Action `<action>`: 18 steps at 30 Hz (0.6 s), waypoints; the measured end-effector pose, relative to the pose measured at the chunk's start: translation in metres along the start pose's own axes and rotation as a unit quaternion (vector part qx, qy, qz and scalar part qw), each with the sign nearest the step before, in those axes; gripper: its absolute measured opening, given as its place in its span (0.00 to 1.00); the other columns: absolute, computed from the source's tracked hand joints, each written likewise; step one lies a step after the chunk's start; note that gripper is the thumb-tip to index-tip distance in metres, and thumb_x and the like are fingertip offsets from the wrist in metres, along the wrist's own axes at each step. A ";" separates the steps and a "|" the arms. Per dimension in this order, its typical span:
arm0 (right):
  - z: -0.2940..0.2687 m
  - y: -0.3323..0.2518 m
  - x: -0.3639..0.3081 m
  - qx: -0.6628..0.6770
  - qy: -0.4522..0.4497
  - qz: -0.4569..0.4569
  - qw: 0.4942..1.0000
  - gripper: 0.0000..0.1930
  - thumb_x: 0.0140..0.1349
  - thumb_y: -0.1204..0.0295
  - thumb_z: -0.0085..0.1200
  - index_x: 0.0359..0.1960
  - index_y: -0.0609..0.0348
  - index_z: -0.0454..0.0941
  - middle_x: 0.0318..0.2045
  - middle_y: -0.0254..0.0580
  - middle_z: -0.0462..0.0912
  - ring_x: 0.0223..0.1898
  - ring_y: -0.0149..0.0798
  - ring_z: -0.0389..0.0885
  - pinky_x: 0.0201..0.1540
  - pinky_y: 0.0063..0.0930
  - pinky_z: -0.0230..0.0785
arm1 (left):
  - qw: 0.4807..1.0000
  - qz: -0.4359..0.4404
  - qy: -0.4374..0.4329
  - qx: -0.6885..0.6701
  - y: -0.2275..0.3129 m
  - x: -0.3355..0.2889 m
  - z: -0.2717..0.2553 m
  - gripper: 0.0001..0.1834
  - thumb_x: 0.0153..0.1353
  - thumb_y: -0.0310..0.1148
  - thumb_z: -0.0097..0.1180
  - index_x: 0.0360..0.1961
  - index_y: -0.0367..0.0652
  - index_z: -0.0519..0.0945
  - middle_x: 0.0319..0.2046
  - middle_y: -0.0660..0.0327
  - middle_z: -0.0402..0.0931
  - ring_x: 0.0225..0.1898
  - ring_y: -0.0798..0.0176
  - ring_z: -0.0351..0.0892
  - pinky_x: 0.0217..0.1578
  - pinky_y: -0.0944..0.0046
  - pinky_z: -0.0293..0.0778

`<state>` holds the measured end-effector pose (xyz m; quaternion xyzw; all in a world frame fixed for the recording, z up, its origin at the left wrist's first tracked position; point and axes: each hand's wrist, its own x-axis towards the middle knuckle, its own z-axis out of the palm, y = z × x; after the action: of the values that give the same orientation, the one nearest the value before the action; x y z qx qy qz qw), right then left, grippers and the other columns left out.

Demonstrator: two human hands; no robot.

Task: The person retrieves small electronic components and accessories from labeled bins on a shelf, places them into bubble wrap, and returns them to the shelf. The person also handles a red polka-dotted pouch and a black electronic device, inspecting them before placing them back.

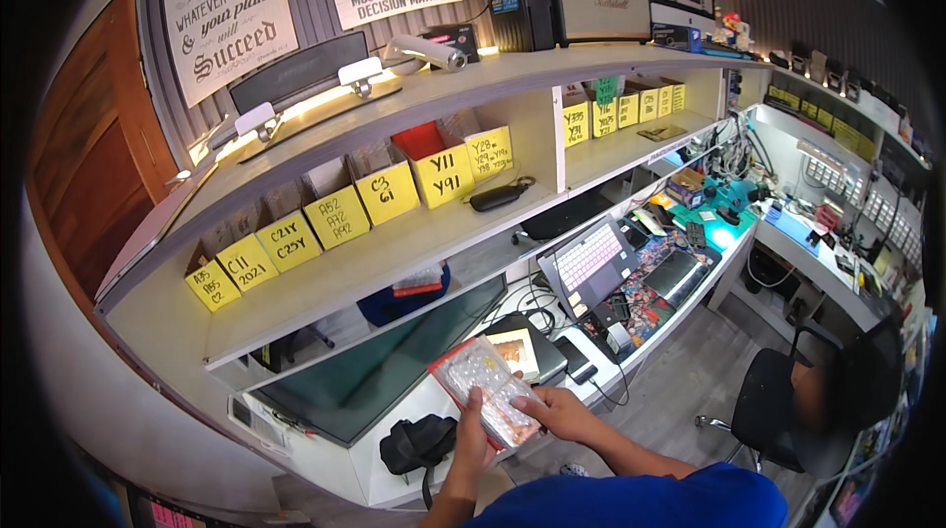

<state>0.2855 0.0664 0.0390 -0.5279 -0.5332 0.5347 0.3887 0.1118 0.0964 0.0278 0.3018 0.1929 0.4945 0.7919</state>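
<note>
Between my two hands is a flat bubble-wrapped packet (483, 375) with a red edge, held tilted above the white desk. My left hand (474, 437) grips its lower left side, thumb lying on the clear wrap. The fingers of my right hand (560, 414) close on the lower right corner. What lies inside the wrap cannot be made out clearly. Just beyond the packet, a small picture-fronted box (516, 352) rests on a dark case. A black bag (418, 445) sits on the desk to the left of my left hand.
Yellow-fronted boxes (338, 220) line the shelf above the desk. Below it leans a large dark screen (379, 370). To the right are an open laptop (594, 267), cables and a patterned mat (680, 277). A black office chair (778, 385) stands on the grey floor.
</note>
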 end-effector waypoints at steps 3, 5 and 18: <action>0.012 0.025 -0.016 0.043 0.054 0.020 0.997 0.25 0.71 0.48 0.53 0.34 0.61 0.83 0.22 0.32 0.79 0.23 0.24 0.75 0.27 0.21 0.67 | 0.998 0.014 -0.056 -0.001 -0.008 -0.023 0.003 0.36 0.75 0.45 0.46 0.73 0.33 0.53 0.68 0.42 0.64 0.67 0.46 0.68 0.68 0.47 0.64; 0.018 0.031 -0.026 0.089 0.069 0.038 0.993 0.24 0.72 0.49 0.53 0.31 0.60 0.82 0.22 0.30 0.79 0.23 0.24 0.74 0.28 0.21 0.66 | 0.999 0.000 -0.036 -0.018 -0.016 -0.025 -0.007 0.33 0.75 0.40 0.47 0.73 0.34 0.55 0.67 0.44 0.66 0.66 0.47 0.70 0.67 0.47 0.67; 0.007 0.038 -0.040 0.052 0.090 -0.088 0.991 0.28 0.64 0.62 0.66 0.57 0.70 0.73 0.41 0.42 0.85 0.39 0.28 0.81 0.43 0.24 0.73 | 0.990 -0.012 0.123 0.062 -0.025 -0.048 0.014 0.26 0.73 0.37 0.55 0.66 0.34 0.67 0.58 0.52 0.75 0.58 0.58 0.77 0.58 0.56 0.75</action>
<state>0.2895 0.0214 0.0069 -0.5042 -0.5121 0.4760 0.5069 0.1162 0.0407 0.0215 0.2852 0.3230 0.5051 0.7478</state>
